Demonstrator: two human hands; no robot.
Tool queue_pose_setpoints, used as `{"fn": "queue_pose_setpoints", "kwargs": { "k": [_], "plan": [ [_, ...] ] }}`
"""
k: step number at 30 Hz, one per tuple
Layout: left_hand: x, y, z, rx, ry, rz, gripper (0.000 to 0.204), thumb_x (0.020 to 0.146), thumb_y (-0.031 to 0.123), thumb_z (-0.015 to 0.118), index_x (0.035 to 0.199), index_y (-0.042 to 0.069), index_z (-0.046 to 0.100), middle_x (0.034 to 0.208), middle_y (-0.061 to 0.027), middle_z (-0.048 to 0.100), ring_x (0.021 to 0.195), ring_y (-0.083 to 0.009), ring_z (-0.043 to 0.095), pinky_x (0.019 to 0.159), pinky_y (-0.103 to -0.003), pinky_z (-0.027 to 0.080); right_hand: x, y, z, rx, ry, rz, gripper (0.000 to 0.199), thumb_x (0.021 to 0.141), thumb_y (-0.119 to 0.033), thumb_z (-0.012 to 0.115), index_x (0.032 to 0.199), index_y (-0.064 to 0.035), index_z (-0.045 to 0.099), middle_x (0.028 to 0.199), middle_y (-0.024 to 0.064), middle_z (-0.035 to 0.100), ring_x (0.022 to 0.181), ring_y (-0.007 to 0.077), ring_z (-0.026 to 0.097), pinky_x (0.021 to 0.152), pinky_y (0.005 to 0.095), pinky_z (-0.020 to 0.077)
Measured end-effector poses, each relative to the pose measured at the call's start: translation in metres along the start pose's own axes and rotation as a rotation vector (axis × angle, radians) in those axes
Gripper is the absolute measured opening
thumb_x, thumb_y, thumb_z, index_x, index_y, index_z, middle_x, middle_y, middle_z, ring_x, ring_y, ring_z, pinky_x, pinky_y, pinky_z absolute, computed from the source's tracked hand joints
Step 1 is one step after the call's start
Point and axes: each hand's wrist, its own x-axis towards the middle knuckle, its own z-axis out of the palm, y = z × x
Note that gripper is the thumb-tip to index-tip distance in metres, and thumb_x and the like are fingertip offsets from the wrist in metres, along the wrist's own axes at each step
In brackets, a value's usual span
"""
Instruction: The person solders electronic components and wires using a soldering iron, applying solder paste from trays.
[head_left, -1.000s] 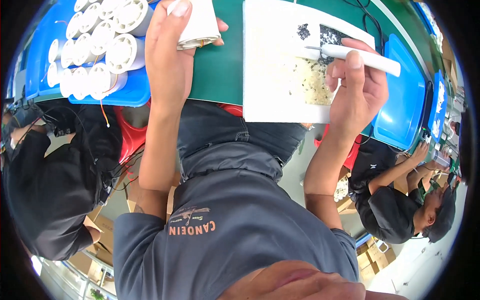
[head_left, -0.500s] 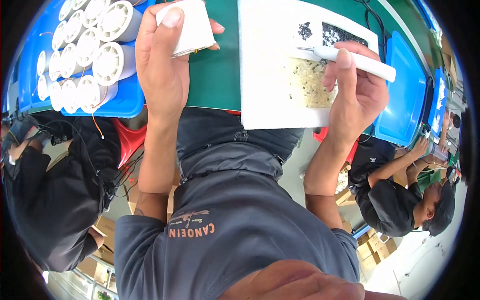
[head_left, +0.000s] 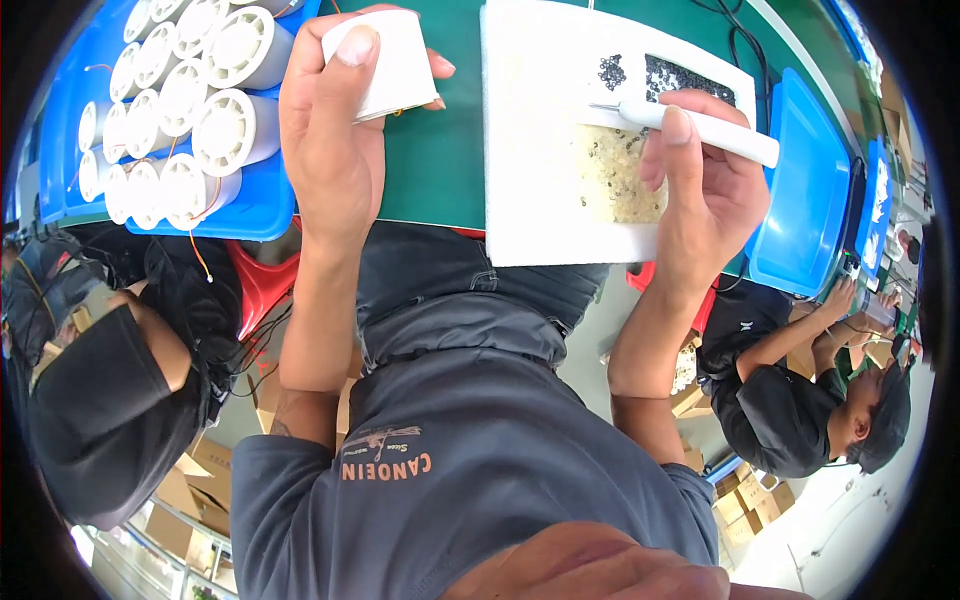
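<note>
My left hand point(head_left: 335, 160) is closed round a white cylindrical housing point(head_left: 400, 65), thumb on its side; a bit of coloured wire shows at its lower edge. In my right hand point(head_left: 715, 205) is a white-handled pick tool point(head_left: 725, 137), gripped like a pen, its thin metal tip pointing left over the white foam tray point(head_left: 530, 150). One recess of that tray holds many small black rings point(head_left: 690, 80), and a small heap of black rings point(head_left: 612, 72) lies beside it. Below the tip, another recess contains yellowish small parts point(head_left: 615, 180) with some dark ones mixed in.
At the left, a blue tray point(head_left: 265, 220) carries several white cylindrical housings point(head_left: 235, 130) with thin wires. An empty-looking blue bin point(head_left: 800, 210) stands right of the foam tray on the green table point(head_left: 430, 180). Black cables point(head_left: 745, 45) lie behind. Other people sit on both sides.
The pick tool and my right hand have shifted slightly left. My left hand keeps its hold on the housing. The person at the left has moved an arm.
</note>
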Motion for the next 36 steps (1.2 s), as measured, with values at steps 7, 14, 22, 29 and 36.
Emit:
{"fn": "queue_pose_setpoints", "kwargs": {
  "k": [7,14,22,29,36],
  "plan": [
    [0.0000,-0.0003,-0.0001,-0.023,0.005,-0.019,0.039,0.105,0.031,0.046,0.118,-0.005,0.054,0.118,-0.0204,0.063,0.094,-0.0282,0.069,0.076,-0.038,0.056,0.0044,-0.0027,-0.0023,0.051,-0.007,0.098,0.017,0.099,-0.011,0.068,0.108,0.0030,0.069,0.072,0.0042,0.066,0.059,0.0065,0.058,0.053,0.0188,0.0414],
    [0.0006,0.0008,0.0036,-0.109,0.019,0.004,0.032,0.105,0.026,0.052,0.116,-0.003,0.057,0.099,-0.0146,0.069,0.090,-0.0239,0.072,0.072,-0.035,0.058,0.0080,-0.0008,-0.0049,0.189,0.067,0.116,0.019,0.101,-0.013,0.065,0.109,0.0042,0.066,0.072,0.0056,0.064,0.058,0.0084,0.058,0.050,0.0205,0.0412],
    [0.0002,0.0016,0.0039,-0.117,0.030,-0.005,0.032,0.105,0.026,0.052,0.117,-0.003,0.057,0.100,-0.0143,0.068,0.091,-0.0246,0.072,0.072,-0.035,0.058,0.0088,0.0004,-0.0057,0.200,0.147,0.110,0.019,0.101,-0.012,0.064,0.109,0.0040,0.066,0.072,0.0059,0.065,0.058,0.0091,0.058,0.050,0.0213,0.0425],
    [0.0008,0.0004,0.0030,-0.113,0.015,0.006,0.034,0.105,0.027,0.052,0.118,-0.004,0.057,0.101,-0.0147,0.068,0.091,-0.0246,0.072,0.072,-0.035,0.058,0.0084,0.0001,-0.0041,0.151,0.135,0.099,0.017,0.100,-0.013,0.065,0.109,0.0028,0.066,0.073,0.0050,0.065,0.059,0.0086,0.058,0.051,0.0213,0.0434],
    [0.0003,0.0006,0.0030,-0.107,0.023,0.007,0.035,0.105,0.028,0.053,0.118,-0.004,0.057,0.102,-0.0149,0.068,0.092,-0.0245,0.072,0.072,-0.035,0.058,0.0084,0.0003,-0.0027,0.116,0.116,0.084,0.017,0.101,-0.012,0.065,0.108,0.0026,0.066,0.073,0.0049,0.065,0.060,0.0076,0.059,0.052,0.0204,0.0434]
  ]
}}
